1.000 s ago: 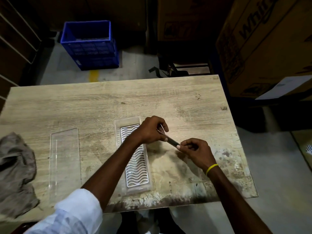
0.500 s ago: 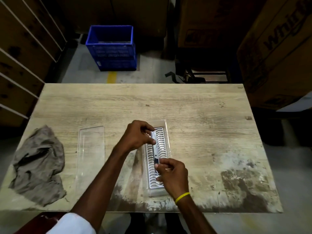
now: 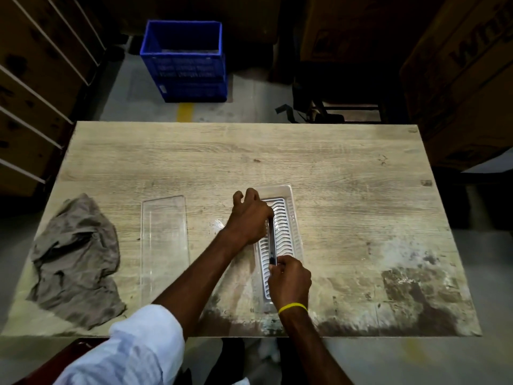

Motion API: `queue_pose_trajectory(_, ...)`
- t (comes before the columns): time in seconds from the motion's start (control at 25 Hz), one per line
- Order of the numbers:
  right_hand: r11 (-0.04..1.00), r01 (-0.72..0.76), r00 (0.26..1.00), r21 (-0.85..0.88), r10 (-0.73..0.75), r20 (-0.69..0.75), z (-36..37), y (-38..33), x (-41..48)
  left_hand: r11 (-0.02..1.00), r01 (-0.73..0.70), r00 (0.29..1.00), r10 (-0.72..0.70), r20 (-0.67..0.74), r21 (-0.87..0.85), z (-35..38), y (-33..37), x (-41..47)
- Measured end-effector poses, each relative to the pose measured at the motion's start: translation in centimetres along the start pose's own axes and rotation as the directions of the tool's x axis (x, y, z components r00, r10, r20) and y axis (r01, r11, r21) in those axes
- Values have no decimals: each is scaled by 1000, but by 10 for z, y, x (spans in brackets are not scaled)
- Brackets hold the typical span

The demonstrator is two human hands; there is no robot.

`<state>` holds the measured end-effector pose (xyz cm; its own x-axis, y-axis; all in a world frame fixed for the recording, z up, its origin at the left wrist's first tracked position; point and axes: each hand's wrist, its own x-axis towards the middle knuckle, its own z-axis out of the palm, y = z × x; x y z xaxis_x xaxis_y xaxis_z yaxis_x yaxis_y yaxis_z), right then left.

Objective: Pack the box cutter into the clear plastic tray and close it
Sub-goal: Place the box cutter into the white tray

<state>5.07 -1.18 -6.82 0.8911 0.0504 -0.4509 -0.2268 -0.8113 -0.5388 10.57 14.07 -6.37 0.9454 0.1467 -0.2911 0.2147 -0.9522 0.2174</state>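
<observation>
The box cutter (image 3: pixel 272 240) now lies lengthwise on the ribbed clear plastic tray (image 3: pixel 288 218) at centre frame — a second ago it was held off to the tray's right. The left hand (image 3: pixel 249 218) pinches its far end, the right hand (image 3: pixel 290 279) its near end. Seating looks nearly done — the clear lid (image 3: pixel 163 240), lying left, isn't on yet.

Cutter (image 3: pixel 272 240): far end covered by left hand (image 3: pixel 249 218), near end by right hand (image 3: pixel 290 279); only the mid-length shows, blade state not readable. Tray (image 3: pixel 291 195): near end behind the right hand, left wall behind the left hand. Whether the cutter sits seated in the tray or just above it cannot be told. Right of the tray, a carton (image 3: pixel 466 65) is cut by the frame edge, print only partly legible.
</observation>
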Motion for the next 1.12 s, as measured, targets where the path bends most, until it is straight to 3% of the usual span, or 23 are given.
queue_pose_trajectory(0.32,957,74,997,-281,-71,22,6,5,10,999,-35,996,36,83,-15,14,-3,1)
queue_pose_trajectory(0.68,921,181,983,-344,-162,81,0,2,11,998,-56,997,55,49,24,21,-5,2)
queue_pose_trajectory(0.8,907,311,950,-283,-306,64,-15,8,5,996,-71,994,66,-92,-55,19,-8,-1)
queue_pose_trajectory(0.92,903,374,900,-210,-408,-154,-45,31,-13,982,-12,923,-61,-381,-188,13,-20,1)
queue_pose_trajectory(1.0,952,233,951,-197,-266,-158,-66,49,-27,962,90,913,-183,-365,-257,9,-37,8)
queue_pose_trajectory(1.08,983,-6,999,-183,-1,-36,-67,77,-30,892,149,939,-263,-222,-426,10,-51,15)
queue_pose_trajectory(1.12,993,-109,992,-45,112,65,-63,88,-30,824,154,946,-282,-160,-546,10,-55,17)
